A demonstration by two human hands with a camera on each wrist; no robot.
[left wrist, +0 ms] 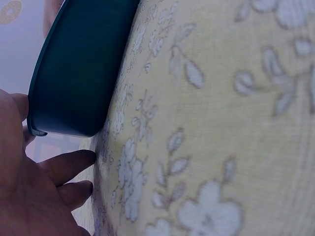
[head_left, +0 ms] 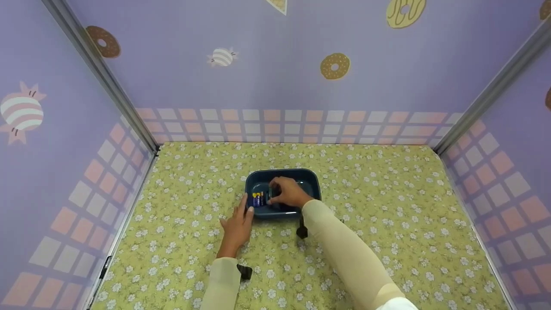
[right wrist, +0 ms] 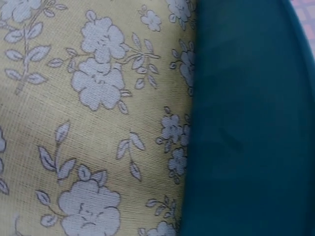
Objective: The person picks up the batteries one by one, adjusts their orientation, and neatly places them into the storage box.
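A dark teal plastic basin [head_left: 282, 215] stands on the flowered cloth; its outer wall [left wrist: 78, 73] fills part of the left wrist view. My left hand [head_left: 237, 226] is at the basin's near left corner, thumb against the rim and the other fingers fairly straight along the outside. Inside the basin is my right hand [head_left: 289, 192], thumb and fingers bent around a small dark object [head_left: 274, 193] that is mostly hidden. Just left of those fingertips lies a small blue-and-yellow packet [head_left: 257, 199]. The right wrist view shows only the basin's side [right wrist: 251, 128] and the cloth.
A yellow-green flowered cloth [head_left: 193, 193] covers the tabletop. Purple walls with sweets and checks enclose the back [head_left: 275, 86] and both sides, with metal posts [head_left: 107, 82] in the corners. Black wrist mounts [head_left: 244, 271] hang beside both wrists.
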